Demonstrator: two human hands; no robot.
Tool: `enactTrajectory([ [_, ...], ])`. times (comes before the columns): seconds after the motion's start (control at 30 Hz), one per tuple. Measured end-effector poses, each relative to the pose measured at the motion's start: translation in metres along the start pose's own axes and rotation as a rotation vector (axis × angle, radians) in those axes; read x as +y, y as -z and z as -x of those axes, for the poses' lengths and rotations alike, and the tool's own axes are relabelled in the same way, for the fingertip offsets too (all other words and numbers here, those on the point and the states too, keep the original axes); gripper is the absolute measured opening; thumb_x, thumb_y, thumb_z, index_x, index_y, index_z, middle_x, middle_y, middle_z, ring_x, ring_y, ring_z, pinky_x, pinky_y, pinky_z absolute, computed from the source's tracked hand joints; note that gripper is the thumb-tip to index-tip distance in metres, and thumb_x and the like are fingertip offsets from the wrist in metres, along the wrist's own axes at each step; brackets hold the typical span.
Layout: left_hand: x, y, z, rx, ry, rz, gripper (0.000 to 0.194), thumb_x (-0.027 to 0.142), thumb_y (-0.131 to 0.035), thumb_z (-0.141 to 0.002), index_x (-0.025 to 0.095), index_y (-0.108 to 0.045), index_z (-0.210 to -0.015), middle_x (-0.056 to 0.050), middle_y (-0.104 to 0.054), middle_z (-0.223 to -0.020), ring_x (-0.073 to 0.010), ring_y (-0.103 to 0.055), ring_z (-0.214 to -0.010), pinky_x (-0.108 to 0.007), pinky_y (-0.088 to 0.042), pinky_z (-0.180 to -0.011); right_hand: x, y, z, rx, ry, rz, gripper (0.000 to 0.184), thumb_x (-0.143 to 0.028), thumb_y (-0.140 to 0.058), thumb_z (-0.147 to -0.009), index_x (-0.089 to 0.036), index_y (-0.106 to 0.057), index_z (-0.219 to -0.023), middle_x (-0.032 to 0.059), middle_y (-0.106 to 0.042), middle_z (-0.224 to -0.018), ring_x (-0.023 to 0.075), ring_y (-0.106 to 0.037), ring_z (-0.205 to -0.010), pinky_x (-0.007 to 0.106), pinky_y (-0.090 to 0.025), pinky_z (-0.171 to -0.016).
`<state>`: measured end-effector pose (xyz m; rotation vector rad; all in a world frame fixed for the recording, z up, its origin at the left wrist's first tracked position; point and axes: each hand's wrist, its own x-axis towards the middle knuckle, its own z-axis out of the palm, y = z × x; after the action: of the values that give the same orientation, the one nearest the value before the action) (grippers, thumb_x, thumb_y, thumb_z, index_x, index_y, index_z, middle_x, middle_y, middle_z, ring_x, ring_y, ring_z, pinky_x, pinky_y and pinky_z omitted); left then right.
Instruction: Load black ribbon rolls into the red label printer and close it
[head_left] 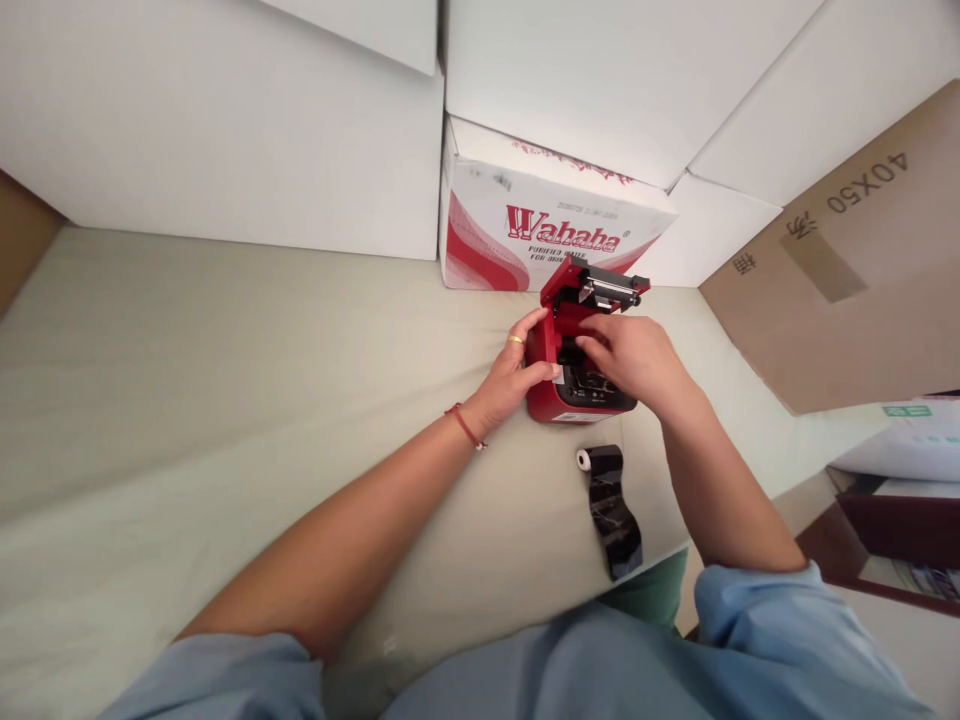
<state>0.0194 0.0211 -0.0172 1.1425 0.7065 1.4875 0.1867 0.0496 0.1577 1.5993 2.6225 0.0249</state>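
Looks like a storeroom or packing corner: big white boxes (225, 130) line the cloth-covered tabletop (187, 400), there's a Wahaha water carton (480, 215), and over right, brown cardboard (892, 270) marked 40X50!

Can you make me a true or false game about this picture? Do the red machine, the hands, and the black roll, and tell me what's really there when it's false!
1. The red machine has its lid up. True.
2. The right hand is reaching into the machine. True.
3. The left hand is holding the black roll. False: that hand touches the side of the machine, and the roll lies apart from it.
4. The roll is wound up all the way. False: a wavy strip trails out of it.
5. The red bracelet is on the right wrist. False: it is on the left wrist.
6. A white and red box stands behind the machine. True.
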Motion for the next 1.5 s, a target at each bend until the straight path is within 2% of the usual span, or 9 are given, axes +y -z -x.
enactTrajectory([
  [0.13, -0.003, 0.000, 0.000, -0.022, -0.017, -0.013, 0.088, 0.036, -0.079, -0.091, 0.034, -0.044, -0.171, -0.009, -0.056, -0.175, -0.0356, -0.058, -0.160, -0.061, -0.045, -0.138, 0.022, -0.025, 0.059, 0.333, 0.146, -0.267, 0.035, -0.040, -0.057, -0.116, -0.026, -0.085, -0.133, 0.0117, -0.090, -0.125, 0.0340, -0.083, -0.116, 0.052, -0.067, -0.102],
  [0.4, 0.003, -0.001, 0.007, 0.061, -0.270, -0.403, 0.068, 0.052, -0.066, -0.106, 0.031, -0.049, -0.168, -0.014, -0.052, -0.175, -0.0341, -0.051, -0.166, -0.060, -0.045, -0.138, 0.022, -0.081, 0.125, 0.422, 0.288, -0.245, 0.064, -0.031, -0.062, -0.117, -0.036, -0.045, -0.179, 0.0122, -0.066, -0.172, 0.0319, -0.062, -0.161, 0.063, -0.047, -0.136],
  [0.53, 0.024, -0.012, 0.020, 0.161, -0.546, -0.715, 0.061, 0.059, -0.060, -0.110, 0.026, -0.056, -0.160, -0.018, -0.057, -0.166, -0.0378, -0.047, -0.168, -0.071, -0.037, -0.140, 0.027, -0.084, 0.122, 0.445, 0.296, -0.264, 0.062, -0.027, -0.064, -0.116, -0.035, -0.050, -0.176, 0.0114, -0.069, -0.169, 0.0302, -0.062, -0.162, 0.062, -0.043, -0.139],
  [0.77, 0.032, -0.037, 0.035, -0.075, -0.898, -0.893, 0.032, 0.023, -0.072, -0.096, 0.030, -0.077, -0.127, -0.008, -0.079, -0.129, -0.0304, -0.069, -0.146, -0.061, -0.051, -0.132, 0.038, -0.083, 0.121, 0.504, 0.300, -0.384, 0.042, -0.028, -0.067, -0.114, -0.034, -0.072, -0.156, 0.0090, -0.078, -0.157, 0.0302, -0.067, -0.156, 0.061, -0.044, -0.138],
  [0.93, 0.028, -0.036, 0.035, -0.086, -0.911, -0.927, 0.036, 0.018, -0.070, -0.095, 0.030, -0.078, -0.128, -0.007, -0.081, -0.127, -0.0276, -0.071, -0.140, -0.056, -0.053, -0.131, 0.046, -0.066, 0.103, 0.581, 0.265, -0.528, 0.030, -0.037, -0.061, -0.117, -0.032, -0.080, -0.140, 0.0098, -0.084, -0.146, 0.0305, -0.074, -0.146, 0.057, -0.057, -0.127],
  [1.07, 0.023, -0.032, 0.035, -0.098, -0.887, -0.911, 0.042, 0.020, -0.072, -0.095, 0.036, -0.079, -0.133, -0.007, -0.078, -0.131, -0.0305, -0.066, -0.147, -0.061, -0.050, -0.134, 0.058, -0.043, 0.052, 0.729, 0.102, -0.525, 0.047, -0.052, -0.049, -0.121, -0.029, -0.073, -0.154, 0.0141, -0.074, -0.161, 0.0331, -0.066, -0.156, 0.061, -0.050, -0.133],
  [1.17, 0.019, -0.030, 0.036, -0.110, -0.828, -0.904, 0.044, 0.023, -0.076, -0.094, 0.042, -0.079, -0.134, -0.006, -0.074, -0.137, -0.0335, -0.060, -0.155, -0.066, -0.044, -0.137, 0.063, -0.029, 0.006, 0.690, 0.050, -0.482, 0.064, -0.065, -0.040, -0.120, -0.029, -0.062, -0.168, 0.0139, -0.061, -0.176, 0.0342, -0.054, -0.167, 0.062, -0.042, -0.139],
  [1.27, 0.016, -0.027, 0.037, -0.132, -0.753, -0.893, 0.044, 0.027, -0.079, -0.094, 0.047, -0.079, -0.133, -0.004, -0.071, -0.145, -0.0356, -0.056, -0.160, -0.072, -0.037, -0.140, 0.057, -0.022, -0.021, 0.598, 0.083, -0.470, 0.067, -0.067, -0.032, -0.121, -0.028, -0.070, -0.159, 0.0118, -0.072, -0.164, 0.0316, -0.061, -0.161, 0.058, -0.044, -0.138],
  [1.5, 0.017, -0.027, 0.039, -0.125, -0.731, -0.866, 0.042, 0.030, -0.079, -0.095, 0.048, -0.079, -0.134, -0.003, -0.070, -0.150, -0.0355, -0.053, -0.163, -0.070, -0.028, -0.145, 0.036, -0.031, 0.018, 0.660, 0.074, -0.462, 0.058, -0.059, -0.037, -0.122, -0.028, -0.086, -0.128, 0.0096, -0.088, -0.135, 0.0294, -0.079, -0.137, 0.054, -0.054, -0.131],
])
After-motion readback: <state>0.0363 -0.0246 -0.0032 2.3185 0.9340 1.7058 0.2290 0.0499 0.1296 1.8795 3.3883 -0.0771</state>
